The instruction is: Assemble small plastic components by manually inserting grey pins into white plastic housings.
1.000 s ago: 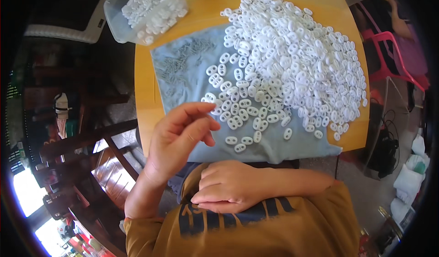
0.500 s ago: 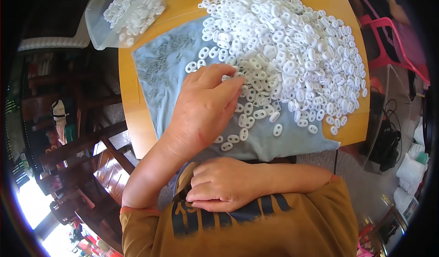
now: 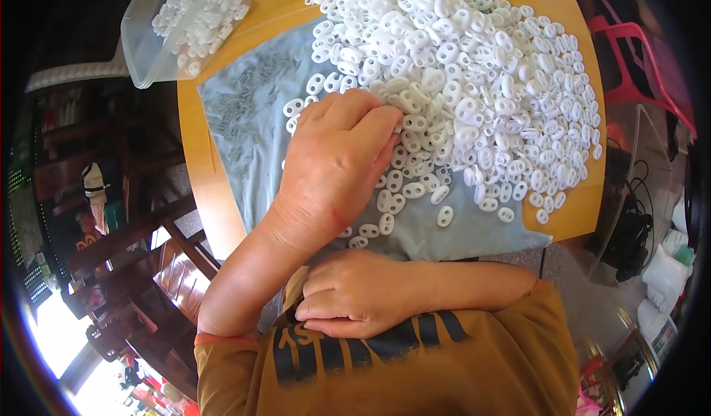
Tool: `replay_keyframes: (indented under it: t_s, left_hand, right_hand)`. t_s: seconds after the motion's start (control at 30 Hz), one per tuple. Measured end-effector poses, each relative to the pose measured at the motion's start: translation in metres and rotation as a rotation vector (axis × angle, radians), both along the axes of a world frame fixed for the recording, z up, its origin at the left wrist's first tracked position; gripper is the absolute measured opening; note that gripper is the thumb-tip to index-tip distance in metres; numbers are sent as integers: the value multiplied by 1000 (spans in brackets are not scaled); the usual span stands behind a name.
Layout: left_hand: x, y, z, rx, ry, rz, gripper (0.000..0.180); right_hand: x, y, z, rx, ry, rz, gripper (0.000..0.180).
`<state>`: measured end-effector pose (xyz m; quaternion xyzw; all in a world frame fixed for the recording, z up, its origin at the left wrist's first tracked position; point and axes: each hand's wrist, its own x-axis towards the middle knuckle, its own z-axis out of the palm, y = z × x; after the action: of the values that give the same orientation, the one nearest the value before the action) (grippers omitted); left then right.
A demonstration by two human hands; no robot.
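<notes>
A large heap of white oval two-hole plastic pieces (image 3: 481, 97) covers much of the table. My left hand (image 3: 337, 149) reaches over the heap's near left edge, back of the hand up. Its fingers are bent and closed toward the thumb, at a white two-hole piece (image 3: 398, 125) showing by the thumb tip; the fingertips are mostly hidden. My right hand (image 3: 355, 294) rests against my brown shirt, its forearm lying across my front. The right fingers are curled in, and whatever may be inside them is hidden.
Under the heap lies a grey-blue cloth (image 3: 244, 142) on a wooden table (image 3: 211, 179). Small thin grey metal bits (image 3: 248, 94) are scattered on the cloth's left. A clear plastic container (image 3: 141, 45) with white pieces stands far left. A pink chair (image 3: 637, 45) is at the far right.
My left hand has shifted slightly up onto the heap, its fingertips now deeper over the pieces. My right hand stays curled against my front. The view has tilted a little.
</notes>
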<state>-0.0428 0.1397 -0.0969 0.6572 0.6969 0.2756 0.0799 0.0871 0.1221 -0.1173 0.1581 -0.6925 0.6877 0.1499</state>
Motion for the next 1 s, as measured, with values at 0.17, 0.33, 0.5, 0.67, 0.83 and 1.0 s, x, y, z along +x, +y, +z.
replay_keyframes:
  t_s: [0.17,0.33,0.5,0.67,0.83,1.0]
  left_hand:
    - [-3,-1,6,-72,64,-42,20]
    - [-3,-42,19,-11,-308,75,21]
    - [-2,-107,31,-46,-909,312,24]
    - [9,-131,27,127,-846,269,31]
    - [1,-143,16,217,-633,256,34]
    - [1,-146,14,299,-587,278,35]
  right_hand:
    - [-3,-3,-2,-19,-3,-40,15]
    - [-3,9,11,24,6,-56,12]
    - [5,33,24,62,-174,-260,11]
    - [-4,24,41,-534,-614,-323,15]
    - [-14,19,50,-789,-809,-185,20]
    - [-21,15,46,-910,-827,-108,19]
